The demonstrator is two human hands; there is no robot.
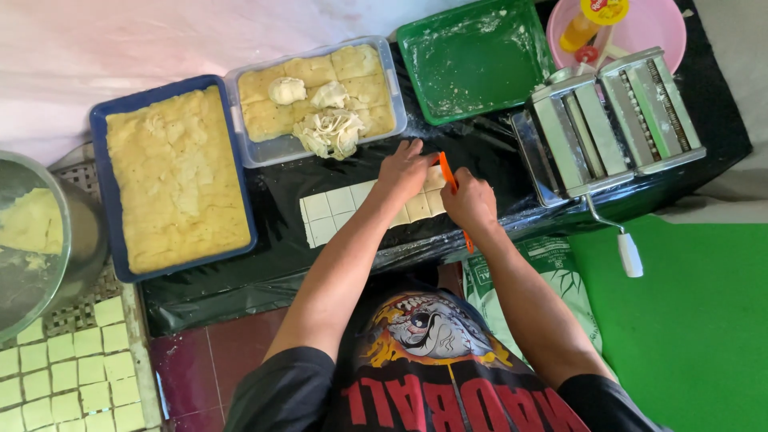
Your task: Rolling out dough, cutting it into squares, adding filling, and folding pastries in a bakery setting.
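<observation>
Centre frame: right hand (470, 202) grips orange cutter (450, 173), blade over dough sheet (340, 210) running leftward; left hand (404, 168) presses it flat.

Both bare forearms are extended from the lower edge of the view toward twelve o'clock and converge at the centre. The left hand (404, 170) is laid palm down, its fingers spread flat and pointed toward one o'clock. The right hand (470, 204) is set just beside it at four o'clock, curled closed in a grip, knuckles turned up.
</observation>
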